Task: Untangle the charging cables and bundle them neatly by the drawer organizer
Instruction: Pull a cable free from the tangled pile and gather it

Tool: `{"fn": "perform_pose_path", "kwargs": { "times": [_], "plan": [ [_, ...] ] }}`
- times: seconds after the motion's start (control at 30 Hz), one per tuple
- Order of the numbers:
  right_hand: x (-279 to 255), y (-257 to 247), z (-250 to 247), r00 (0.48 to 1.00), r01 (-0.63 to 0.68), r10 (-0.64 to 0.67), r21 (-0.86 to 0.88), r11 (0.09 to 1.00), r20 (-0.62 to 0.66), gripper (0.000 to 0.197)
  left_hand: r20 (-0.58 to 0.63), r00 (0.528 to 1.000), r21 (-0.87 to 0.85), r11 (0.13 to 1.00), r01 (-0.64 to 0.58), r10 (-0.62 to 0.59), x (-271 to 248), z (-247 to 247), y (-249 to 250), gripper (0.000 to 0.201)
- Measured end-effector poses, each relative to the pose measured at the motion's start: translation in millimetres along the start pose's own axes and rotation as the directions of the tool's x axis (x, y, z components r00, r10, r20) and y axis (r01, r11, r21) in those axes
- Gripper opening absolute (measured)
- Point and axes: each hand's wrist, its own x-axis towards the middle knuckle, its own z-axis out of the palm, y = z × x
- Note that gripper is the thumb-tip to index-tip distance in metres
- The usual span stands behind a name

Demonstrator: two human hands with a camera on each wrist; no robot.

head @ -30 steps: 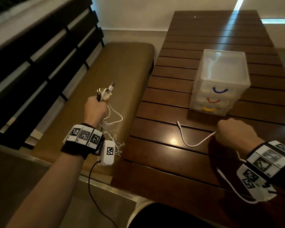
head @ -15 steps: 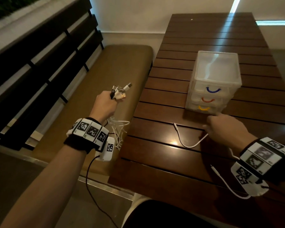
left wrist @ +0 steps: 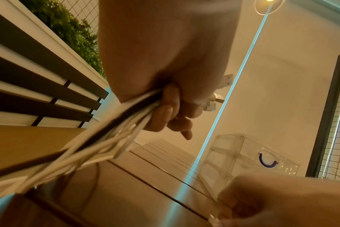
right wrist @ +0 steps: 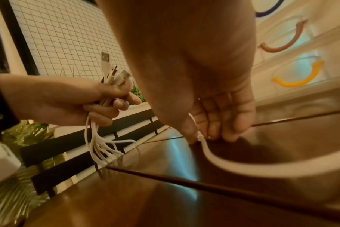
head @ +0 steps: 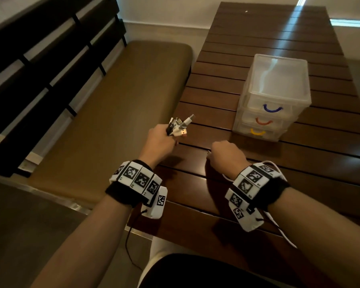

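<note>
My left hand (head: 170, 138) grips a bundle of charging cables (head: 180, 126) over the table's left edge, plugs sticking up out of the fist. In the left wrist view the white and black cords (left wrist: 115, 132) trail down from its curled fingers (left wrist: 165, 116). My right hand (head: 224, 154) is low over the table, just right of the left hand. In the right wrist view its fingertips (right wrist: 213, 132) pinch the end of a loose white cable (right wrist: 223, 162), which curves back along the table. The clear three-drawer organizer (head: 274, 96) stands just beyond the right hand.
The dark slatted wooden table (head: 258, 38) stretches ahead past the organizer. A brown padded bench (head: 112, 104) with a dark slatted back runs along the left. The loose cable's tail (head: 287, 238) shows behind my right wrist.
My left hand has carried the bundle rightward, from over the bench to the table's edge. My right hand has slid left along the loose white cable to its end.
</note>
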Motion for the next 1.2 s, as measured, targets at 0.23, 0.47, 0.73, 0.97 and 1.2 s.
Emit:
{"fn": "perform_pose_path", "kwargs": {
  "times": [0.23, 0.47, 0.73, 0.97, 1.2],
  "plan": [
    [23, -31, -13, 0.955, 0.129, 0.04, 0.53, 0.838, -0.295, 0.019, -0.106, 0.99, -0.124, 0.989, 0.078, -0.091, 12, -6, -22, 0.021],
    [38, -74, -39, 0.973, 0.187, 0.082, 0.946, 0.267, -0.215, 0.014, -0.014, 1.0, -0.328, 0.945, -0.004, -0.001, 21, -14, -34, 0.027],
    [44, -102, -43, 0.965, 0.257, 0.011, 0.951, 0.174, -0.263, 0.017, 0.125, 0.99, -0.38, 0.925, -0.019, 0.072, 16, -55, -37, 0.038],
    [38, -132, -74, 0.95, 0.313, -0.079, 0.921, 0.232, -0.303, 0.035, 0.219, 0.972, -0.442, 0.897, 0.022, 0.084, 7, -98, -22, 0.026],
    [39, -143, -96, 0.885, 0.437, -0.034, 0.804, 0.403, -0.464, 0.02, 0.246, 0.959, -0.4, 0.916, -0.029, 0.137, 16, -116, -8, 0.028]
  ]
}}
